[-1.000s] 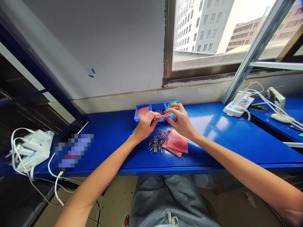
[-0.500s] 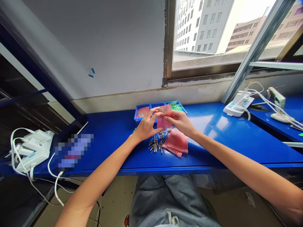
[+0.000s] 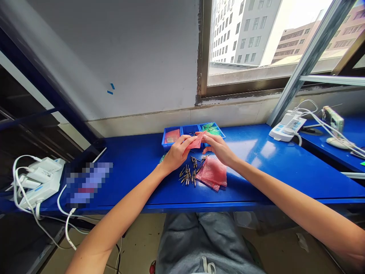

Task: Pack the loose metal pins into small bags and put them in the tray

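A small pink plastic bag [image 3: 196,141] is held up between both hands, just in front of the blue bins. My left hand [image 3: 177,152] pinches its left side. My right hand [image 3: 217,146] grips its upper right edge between thumb and fingers. Whether anything lies inside the bag I cannot tell. Below the hands, several metal pin-like parts [image 3: 187,176] lie loose on the blue table [image 3: 128,171]. Right of them rests a stack of pink plastic bags [image 3: 212,173]. Something green [image 3: 162,158] shows partly behind my left wrist.
Behind the hands stand joined blue bins [image 3: 163,141], with pink bags [image 3: 172,136] in the left one and green items [image 3: 211,129] in the right. White power strips with cables stand at the left [image 3: 42,179] and right [image 3: 288,125].
The pink bag has tilted and folded from hanging flat to lying slanted between my hands. My left fingers have closed further over it.
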The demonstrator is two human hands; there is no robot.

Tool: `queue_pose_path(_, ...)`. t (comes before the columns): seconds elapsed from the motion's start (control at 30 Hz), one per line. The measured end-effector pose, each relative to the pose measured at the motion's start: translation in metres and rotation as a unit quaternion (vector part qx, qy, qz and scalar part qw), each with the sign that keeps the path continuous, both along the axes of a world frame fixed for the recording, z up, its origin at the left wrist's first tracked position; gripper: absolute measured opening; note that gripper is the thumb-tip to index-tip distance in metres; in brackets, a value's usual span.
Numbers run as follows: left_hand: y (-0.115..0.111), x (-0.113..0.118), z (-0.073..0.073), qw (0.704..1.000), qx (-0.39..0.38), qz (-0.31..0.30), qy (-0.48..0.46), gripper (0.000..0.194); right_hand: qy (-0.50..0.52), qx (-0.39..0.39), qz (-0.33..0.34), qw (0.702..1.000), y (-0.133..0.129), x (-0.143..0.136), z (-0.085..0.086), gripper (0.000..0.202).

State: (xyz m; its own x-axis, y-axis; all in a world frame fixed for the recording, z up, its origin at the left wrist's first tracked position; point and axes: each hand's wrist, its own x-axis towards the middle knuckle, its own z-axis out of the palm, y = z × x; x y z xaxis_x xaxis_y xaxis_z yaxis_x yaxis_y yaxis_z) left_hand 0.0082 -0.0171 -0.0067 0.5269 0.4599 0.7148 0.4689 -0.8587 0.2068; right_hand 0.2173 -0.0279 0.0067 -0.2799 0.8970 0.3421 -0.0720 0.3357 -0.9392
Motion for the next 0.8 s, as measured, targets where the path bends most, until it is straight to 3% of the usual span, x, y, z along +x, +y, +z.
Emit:
queue_pose_path(0.13, 0.002, -0.004, 0.003, 0.999, 0.015, 0.037, -0.011, 0.038, -0.016, 0.006, 0.013, 1.0, -0.001, -0.001, -0.001, 0.045)
queue_pose_path(0.27, 0.01, -0.017, 0.01, 0.996, 0.037, 0.078, -0.028, 0.037, -0.04, 0.023, -0.029, 0.999, 0.0, -0.002, -0.002, 0.048)
queue_pose_path(0.4, 0.031, -0.04, 0.01, 0.982, 0.046, 0.169, -0.069, 0.043, -0.061, 0.035, -0.068, 0.995, 0.002, -0.002, -0.002, 0.047)
queue_pose_path(0.5, 0.047, -0.052, 0.003, 0.97, -0.03, 0.237, -0.038, 0.045, -0.089, 0.054, -0.089, 0.991, 0.001, -0.002, -0.001, 0.044)
queue_pose_path(0.6, 0.055, -0.058, -0.005, 0.961, -0.133, 0.232, 0.066, 0.046, -0.119, 0.07, -0.098, 0.985, 0.001, -0.002, -0.002, 0.041)
queue_pose_path(0.8, 0.048, -0.058, -0.005, 0.948, -0.168, 0.241, 0.125, 0.055, -0.153, 0.082, -0.099, 0.98, 0.002, -0.003, -0.006, 0.038)
